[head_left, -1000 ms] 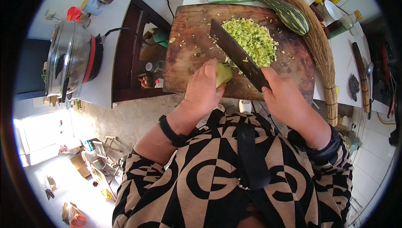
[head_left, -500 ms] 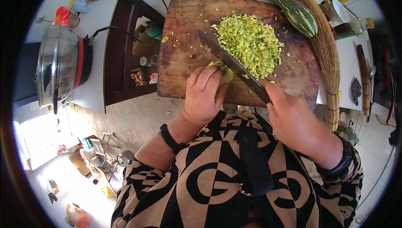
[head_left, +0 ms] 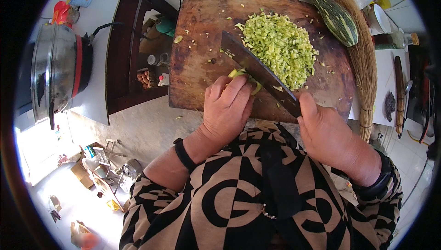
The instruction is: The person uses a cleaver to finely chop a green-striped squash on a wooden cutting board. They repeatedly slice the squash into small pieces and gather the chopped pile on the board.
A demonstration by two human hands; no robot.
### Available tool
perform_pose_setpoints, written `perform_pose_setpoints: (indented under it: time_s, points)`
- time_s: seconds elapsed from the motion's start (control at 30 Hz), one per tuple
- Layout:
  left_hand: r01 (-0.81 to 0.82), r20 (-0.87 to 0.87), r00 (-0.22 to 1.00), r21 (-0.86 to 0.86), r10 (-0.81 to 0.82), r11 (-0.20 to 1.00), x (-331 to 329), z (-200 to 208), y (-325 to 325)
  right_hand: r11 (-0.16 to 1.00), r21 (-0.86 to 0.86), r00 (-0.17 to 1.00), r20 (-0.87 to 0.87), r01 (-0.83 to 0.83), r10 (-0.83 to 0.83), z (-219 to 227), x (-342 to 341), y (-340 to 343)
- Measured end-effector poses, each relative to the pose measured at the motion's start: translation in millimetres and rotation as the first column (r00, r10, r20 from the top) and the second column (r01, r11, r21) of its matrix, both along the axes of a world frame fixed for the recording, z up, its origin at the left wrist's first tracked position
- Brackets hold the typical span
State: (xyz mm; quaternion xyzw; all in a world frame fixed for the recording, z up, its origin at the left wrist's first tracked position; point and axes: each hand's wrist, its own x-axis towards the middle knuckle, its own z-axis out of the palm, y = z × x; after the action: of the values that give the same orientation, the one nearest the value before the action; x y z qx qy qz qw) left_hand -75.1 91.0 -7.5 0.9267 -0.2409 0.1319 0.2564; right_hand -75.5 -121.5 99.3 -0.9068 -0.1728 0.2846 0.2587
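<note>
My right hand (head_left: 324, 123) is closed round the handle of a wide-bladed cleaver (head_left: 262, 74). Its blade slants up and leftward across the wooden chopping board (head_left: 197, 34). Beside the blade, my left hand (head_left: 228, 101) presses down on a piece of green squash (head_left: 237, 73), fingers curled over it and covering most of it. The blade lies against the end of this piece, close to the fingertips. On the far side of the cleaver spreads a heap of finely diced squash (head_left: 280, 48). Small bits are scattered over the board.
A whole striped green squash (head_left: 328, 13) rests at the board's far right corner, beside a long straw brush (head_left: 363, 66). Further right are a bottle (head_left: 390, 40) and a white bowl (head_left: 380, 19). A metal pot (head_left: 55, 68) with a red band stands on the left counter.
The view has shifted slightly. My left hand still presses the squash piece, and the cleaver stays beside it in my right hand; less of the piece shows now.
</note>
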Motion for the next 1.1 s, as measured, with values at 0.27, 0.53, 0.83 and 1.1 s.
perform_pose_setpoints:
  time_s: [0.27,0.53,0.83,1.1]
  points:
    - [-0.003,0.033,0.999,0.037,0.001,0.999,-1,0,-1,0.997,0.021,0.997,0.035,-0.076,0.075,-20,21,18]
    - [0.004,0.033,0.999,0.019,-0.005,1.0,-1,0,-1,1.0,-0.019,0.996,0.085,-0.017,0.018,-36,23,33]
    - [0.001,0.02,1.0,-0.007,0.0,1.0,-2,-1,0,0.999,-0.005,0.998,0.059,-0.033,0.033,18,-10,4]
    - [0.006,-0.013,1.0,0.014,-0.006,1.0,1,0,0,0.999,-0.038,0.999,0.02,-0.035,0.036,17,-15,3]
